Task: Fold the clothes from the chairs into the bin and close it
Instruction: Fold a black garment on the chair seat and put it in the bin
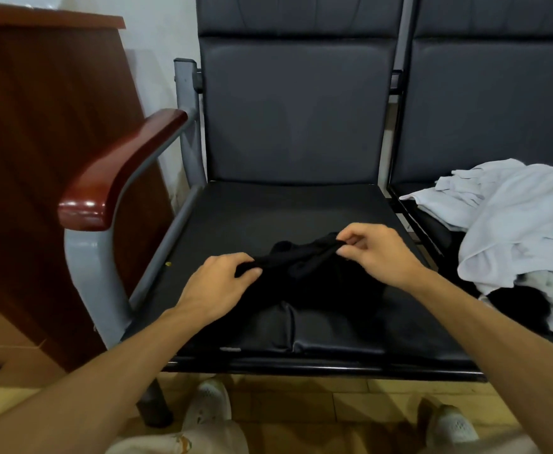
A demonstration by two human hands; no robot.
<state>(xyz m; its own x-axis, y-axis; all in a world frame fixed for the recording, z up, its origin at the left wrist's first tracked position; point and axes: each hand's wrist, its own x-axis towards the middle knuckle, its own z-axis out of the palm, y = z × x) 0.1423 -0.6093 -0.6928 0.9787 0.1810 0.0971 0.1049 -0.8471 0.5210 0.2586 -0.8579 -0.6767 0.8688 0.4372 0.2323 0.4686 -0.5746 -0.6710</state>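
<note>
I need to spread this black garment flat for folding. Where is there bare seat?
The left seat is bare behind the black garment, up to the backrest, and in a strip toward the armrest. The right seat is crowded with white clothes.

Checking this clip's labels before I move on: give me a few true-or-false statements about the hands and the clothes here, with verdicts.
1. Both the left hand and the right hand hold the black garment. True.
2. The black garment lies on the floor. False: it lies on the left chair seat.
3. A pile of white clothes sits on the right chair. True.
4. An open bin stands on the left chair seat. False: no bin is in view.
</note>
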